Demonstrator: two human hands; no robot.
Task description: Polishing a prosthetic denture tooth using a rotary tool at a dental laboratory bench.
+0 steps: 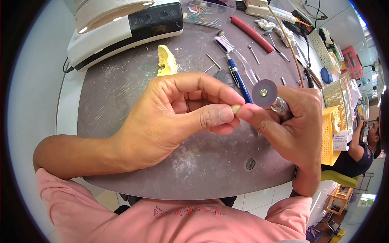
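Observation:
Between the thumb and forefinger of my left hand (pixel 170 113) is a small tooth-coloured dental crown (pixel 235 109). My right hand (pixel 293 127) is closed round a metal rotary handpiece (pixel 281 106), whose body is mostly hidden by the fingers. A flat purple-grey disc (pixel 259 99) sits on the handpiece's tip, just above the right thumb and apart from the crown. The right thumb's tip meets the crown from the right. Beyond my left hand, a yellow dental model (pixel 166 62) lies on the grey bench (pixel 194 170).
A white and black machine (pixel 156 26) stands at the far left. A toothbrush (pixel 225 43), blue pen (pixel 241 81), red tool (pixel 253 34) and several burs lie at the back. Yellow basket (pixel 327 141) borders the right side; another person (pixel 356 152) sits beyond.

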